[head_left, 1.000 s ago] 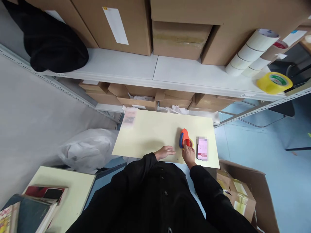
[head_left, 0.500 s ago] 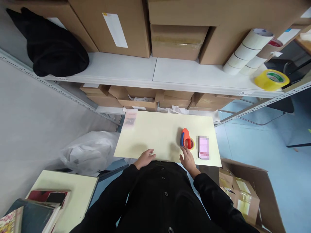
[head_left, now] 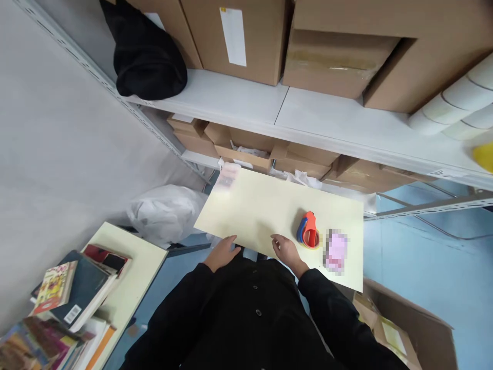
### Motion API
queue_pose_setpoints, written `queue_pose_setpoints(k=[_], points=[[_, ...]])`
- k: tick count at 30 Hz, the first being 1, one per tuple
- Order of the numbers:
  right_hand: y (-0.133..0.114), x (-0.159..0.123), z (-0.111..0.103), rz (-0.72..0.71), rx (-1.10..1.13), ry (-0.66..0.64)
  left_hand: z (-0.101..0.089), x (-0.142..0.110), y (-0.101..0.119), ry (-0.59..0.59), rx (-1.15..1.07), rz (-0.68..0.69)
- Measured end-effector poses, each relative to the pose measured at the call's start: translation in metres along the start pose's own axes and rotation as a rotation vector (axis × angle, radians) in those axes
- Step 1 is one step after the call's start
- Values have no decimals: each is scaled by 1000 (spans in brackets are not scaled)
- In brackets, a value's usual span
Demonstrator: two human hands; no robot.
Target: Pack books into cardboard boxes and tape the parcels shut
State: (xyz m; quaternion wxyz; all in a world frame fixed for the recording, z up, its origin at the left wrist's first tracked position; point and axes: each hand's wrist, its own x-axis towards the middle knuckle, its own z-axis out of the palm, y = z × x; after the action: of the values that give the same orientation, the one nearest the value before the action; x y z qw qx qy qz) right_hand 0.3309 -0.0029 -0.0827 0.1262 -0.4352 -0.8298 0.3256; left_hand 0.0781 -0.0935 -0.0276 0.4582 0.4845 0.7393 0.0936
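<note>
An orange and blue tape dispenser (head_left: 308, 231) stands on a pale yellow table (head_left: 262, 205), with a blurred pink flat thing (head_left: 335, 251) to its right. My right hand (head_left: 285, 248) rests at the table's near edge, just left of the dispenser, fingers loosely spread, holding nothing. At that same near edge, farther left, my left hand (head_left: 222, 252) lies with its fingers stretched flat and empty.
A white shelf (head_left: 327, 118) behind the table carries cardboard boxes (head_left: 239, 36), a black bag (head_left: 144, 56) and tape rolls (head_left: 454, 105). A white plastic bag (head_left: 165, 213) lies on the floor at left. Books (head_left: 69, 293) pile on a second table; an open carton (head_left: 400, 329) sits at right.
My right hand has let go of the tape dispenser and drawn back to the table edge. My left hand slid left along the edge. The view has swung to the left.
</note>
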Motion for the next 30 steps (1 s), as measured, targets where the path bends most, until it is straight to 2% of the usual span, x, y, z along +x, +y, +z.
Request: queue_pose_setpoints(k=[8, 13, 17, 21, 25, 28, 30], points=[[-2, 14, 9, -33, 24, -182, 14, -22, -27, 57, -63, -114], [1, 24, 19, -95, 70, -281, 24, -41, -35, 204, -191, -177], [-6, 50, 35, -195, 48, -399, 27, -63, -52, 338, -295, -215], [-34, 86, 54, -322, 4, -529, 35, -96, -80, 439, -290, -308], [-77, 114, 75, -417, -37, -592, 45, -134, -111, 499, -288, -391], [-110, 120, 92, -462, -26, -609, 51, -162, -134, 577, -335, -419], [-130, 114, 107, -483, -16, -623, 56, -181, -150, 633, -377, -432]])
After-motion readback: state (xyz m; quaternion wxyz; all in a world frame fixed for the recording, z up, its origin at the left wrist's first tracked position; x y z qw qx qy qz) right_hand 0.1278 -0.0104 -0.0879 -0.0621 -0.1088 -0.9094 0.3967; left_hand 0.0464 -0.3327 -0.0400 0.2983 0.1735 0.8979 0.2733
